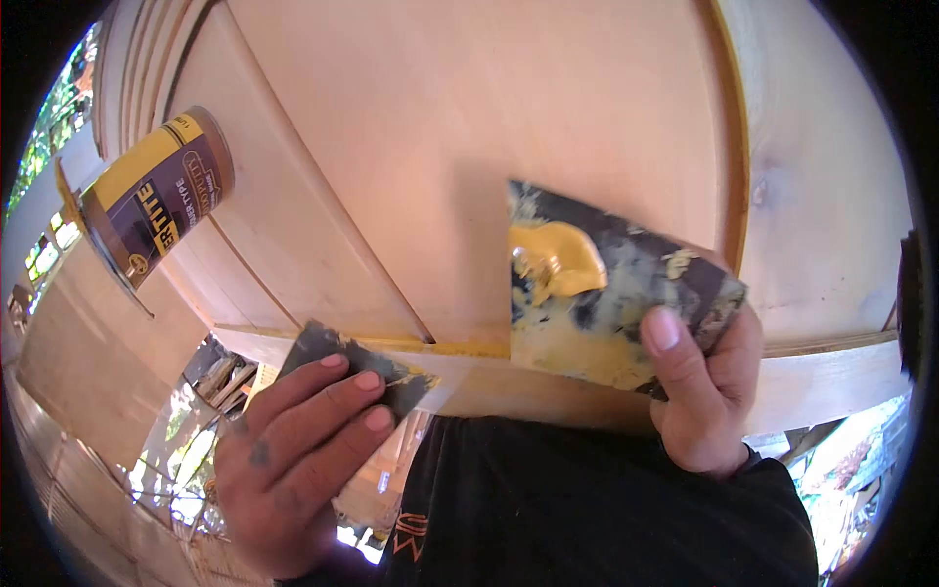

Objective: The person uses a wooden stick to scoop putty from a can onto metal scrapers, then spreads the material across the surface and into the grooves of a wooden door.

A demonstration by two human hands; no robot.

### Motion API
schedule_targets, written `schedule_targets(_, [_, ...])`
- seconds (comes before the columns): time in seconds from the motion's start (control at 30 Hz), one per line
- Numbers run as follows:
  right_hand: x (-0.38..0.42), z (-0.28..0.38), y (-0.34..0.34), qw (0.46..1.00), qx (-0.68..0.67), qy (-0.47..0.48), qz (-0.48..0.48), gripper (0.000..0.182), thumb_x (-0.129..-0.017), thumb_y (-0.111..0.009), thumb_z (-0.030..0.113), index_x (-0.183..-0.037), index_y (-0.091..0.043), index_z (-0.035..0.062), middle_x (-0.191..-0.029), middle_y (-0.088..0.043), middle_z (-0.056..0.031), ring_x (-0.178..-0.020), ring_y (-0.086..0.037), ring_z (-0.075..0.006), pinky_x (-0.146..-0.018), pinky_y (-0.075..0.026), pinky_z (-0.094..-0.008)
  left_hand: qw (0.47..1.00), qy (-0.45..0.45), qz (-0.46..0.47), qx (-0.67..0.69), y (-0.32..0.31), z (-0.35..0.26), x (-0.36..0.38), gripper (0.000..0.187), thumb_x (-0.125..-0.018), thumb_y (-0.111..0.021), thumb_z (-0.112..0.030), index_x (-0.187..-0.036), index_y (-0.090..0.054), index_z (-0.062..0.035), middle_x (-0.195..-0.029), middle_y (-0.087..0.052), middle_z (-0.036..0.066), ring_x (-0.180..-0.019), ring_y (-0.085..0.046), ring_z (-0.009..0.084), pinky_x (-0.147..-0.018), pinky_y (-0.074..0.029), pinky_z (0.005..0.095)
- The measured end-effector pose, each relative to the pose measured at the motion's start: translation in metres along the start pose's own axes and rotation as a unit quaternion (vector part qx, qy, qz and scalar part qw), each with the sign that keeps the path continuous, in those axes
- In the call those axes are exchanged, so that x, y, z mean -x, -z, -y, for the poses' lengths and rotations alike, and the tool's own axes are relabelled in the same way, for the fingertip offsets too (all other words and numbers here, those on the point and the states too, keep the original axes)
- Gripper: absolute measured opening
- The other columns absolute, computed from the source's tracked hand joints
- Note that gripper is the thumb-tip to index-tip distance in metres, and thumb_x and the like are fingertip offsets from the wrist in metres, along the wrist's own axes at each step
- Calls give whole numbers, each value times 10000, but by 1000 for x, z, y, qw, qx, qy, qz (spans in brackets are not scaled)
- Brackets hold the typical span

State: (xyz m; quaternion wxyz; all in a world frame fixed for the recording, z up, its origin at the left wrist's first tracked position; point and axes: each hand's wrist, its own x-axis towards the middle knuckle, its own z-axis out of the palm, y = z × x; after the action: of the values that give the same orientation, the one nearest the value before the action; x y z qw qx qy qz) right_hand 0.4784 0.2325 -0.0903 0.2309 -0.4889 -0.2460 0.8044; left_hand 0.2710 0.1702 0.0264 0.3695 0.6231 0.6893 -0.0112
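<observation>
My left hand [293, 460] pinches a small dark flat spreader [328, 342], its edge smeared with yellow putty. The fingers lie across its upper face, and the thumb is hidden underneath. On the other side, my right hand [709, 391] grips a larger smeared square plate [626, 323], thumb on top and fingers below. A glossy lump of yellow putty [562, 259] sits near the plate's left edge. Both tools are held above the front edge of a pale wooden panel [411, 127], apart from each other.
A can labelled putty [161, 191] stands at the left on the panelled wood. Grooves and raised mouldings [736, 147] run across the panel. A wooden rail [822, 382] crosses in front of my black shirt [587, 509]. A brown board [98, 362] lies at lower left.
</observation>
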Motion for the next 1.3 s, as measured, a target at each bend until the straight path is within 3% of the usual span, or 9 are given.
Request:
schedule_targets(0.03, [0,0,-1,1000,9,-16,22,321,-915,-522,120,-1165,-475,-75,-983,-618,-88,-897,-543,-106,-812,-409,-227,997,-18,-66,-30,-6,-6,1,291,-748,-627,-181,-988,-630,-16,-1005,-646,163,-955,-623,342,-811,-508,452])
schedule_targets(0.07, [0,0,0,998,17,-33,46,319,-917,-521,122,-1165,-476,-72,-980,-617,-83,-896,-541,-102,-809,-408,-227,995,-40,-62,-64,-11,-5,5,198,-799,-597,-148,-969,-628,-51,-1042,-638,128,-996,-606,326,-833,-500,457])
schedule_targets(0.2, [1,-2,-4,995,9,-26,97,293,-930,-498,114,-1163,-477,-64,-1008,-609,-76,-923,-532,-92,-821,-411,-235,986,-77,-26,-146,-18,-16,-2,190,-785,-620,-92,-975,-627,-99,-1085,-624,55,-1058,-568,298,-879,-476,446])
schedule_targets(0.53, [8,-5,-7,986,44,-20,157,283,-939,-472,85,-1170,-467,-77,-1032,-606,-86,-955,-530,-100,-848,-415,-246,981,-76,-38,-176,-32,-19,-2,253,-729,-645,-63,-980,-660,-86,-1121,-616,41,-1051,-567,276,-865,-484,423])
schedule_targets(0.7, [10,-11,-10,991,68,2,117,283,-935,-480,90,-1168,-470,-70,-1002,-605,-71,-916,-525,-90,-819,-416,-233,1000,-2,0,0,-40,-9,7,319,-703,-599,21,-1005,-655,-65,-1077,-636,73,-1027,-586,308,-879,-483,394])
schedule_targets(0.8, [10,-12,-9,996,56,50,42,263,-933,-485,92,-1148,-482,-60,-964,-600,-54,-864,-513,-80,-779,-412,-222,993,60,-35,91,-34,-4,16,359,-708,-548,78,-1028,-643,-52,-1070,-636,103,-1020,-592,323,-889,-482,389])
schedule_targets(0.9, [13,-11,-10,997,42,54,-39,242,-930,-495,104,-1121,-494,-44,-916,-589,-33,-795,-487,-72,-727,-395,-210,995,90,-10,29,-38,-7,11,383,-710,-520,101,-1043,-636,-46,-1078,-632,118,-1037,-587,316,-893,-482,396])
schedule_targets(1.1, [11,-10,-6,988,24,101,-112,260,-925,-509,129,-1123,-493,-38,-913,-592,-33,-799,-494,-84,-734,-395,-219,997,39,66,27,-61,-3,7,533,-652,-554,82,-1166,-572,-53,-1168,-589,108,-1082,-540,325,-887,-468,398])
schedule_targets(1.3, [16,-2,1,989,11,76,-123,274,-918,-506,136,-1118,-493,-51,-970,-604,-74,-858,-534,-118,-785,-408,-242,996,31,88,0,-70,-10,2,494,-690,-564,31,-1178,-562,-44,-1208,-564,108,-1079,-533,331,-875,-464,397])
